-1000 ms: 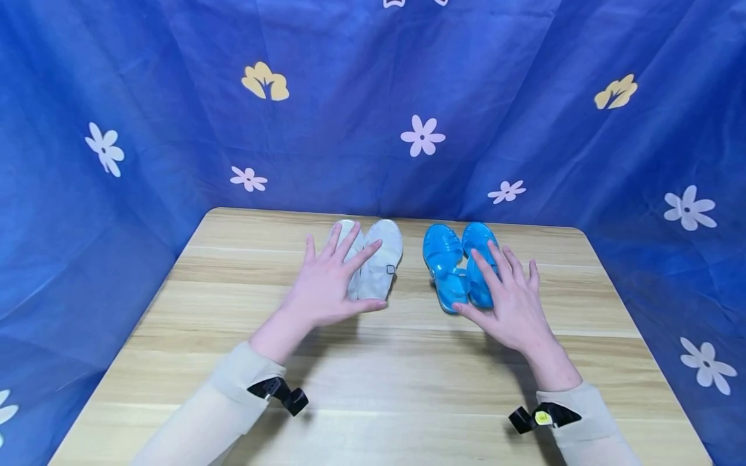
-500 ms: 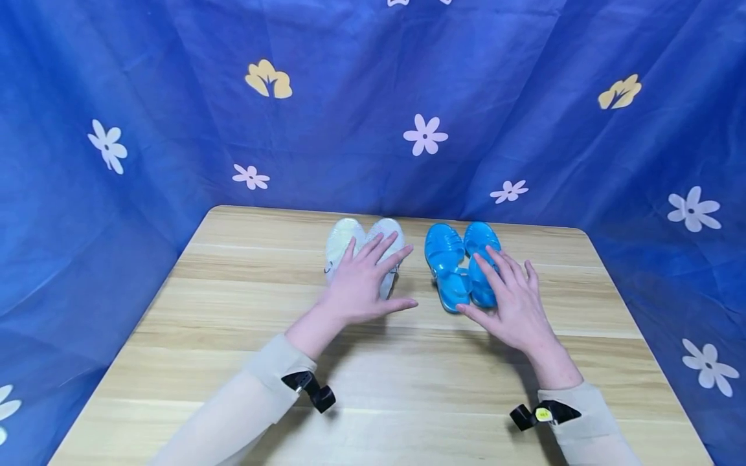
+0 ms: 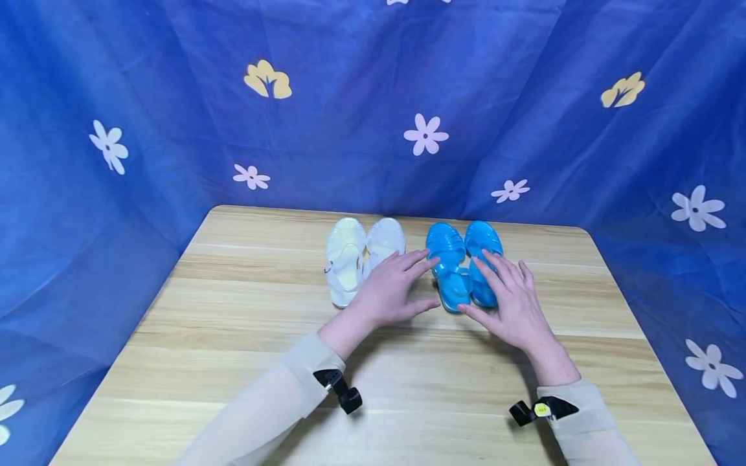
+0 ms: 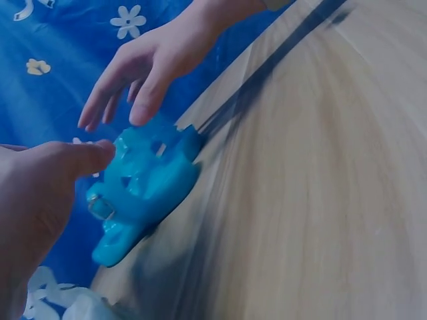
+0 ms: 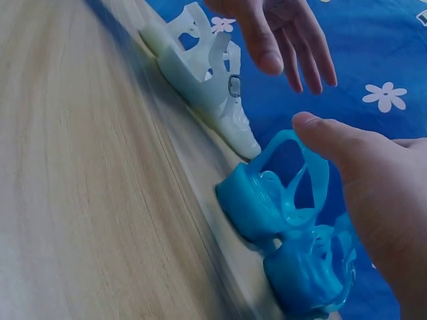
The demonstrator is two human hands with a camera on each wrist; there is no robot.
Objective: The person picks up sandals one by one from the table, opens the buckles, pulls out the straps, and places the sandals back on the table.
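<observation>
Two pairs of jelly sandals stand side by side on the table. The white pair (image 3: 345, 262) is on the left, toes toward the back, its right shoe partly covered by my left hand (image 3: 392, 289). That hand hovers with spread fingers, its fingertips reaching toward the blue pair (image 3: 451, 285). My right hand (image 3: 513, 304) is over the right blue sandal, fingers spread and thumb near the heels. In the left wrist view a metal buckle (image 4: 101, 207) shows on a blue sandal's strap. Neither hand grips anything; the right wrist view shows both hands above the blue sandals (image 5: 257, 207).
The wooden table (image 3: 408, 401) runs back to a blue curtain (image 3: 350, 129) printed with white and yellow flowers. Each sleeve carries a small black wrist camera, one on the left (image 3: 344, 393) and one on the right (image 3: 527, 412).
My left hand has moved right, from over the white sandals to beside the blue ones, uncovering the left white sandal. My right hand has hardly moved.
</observation>
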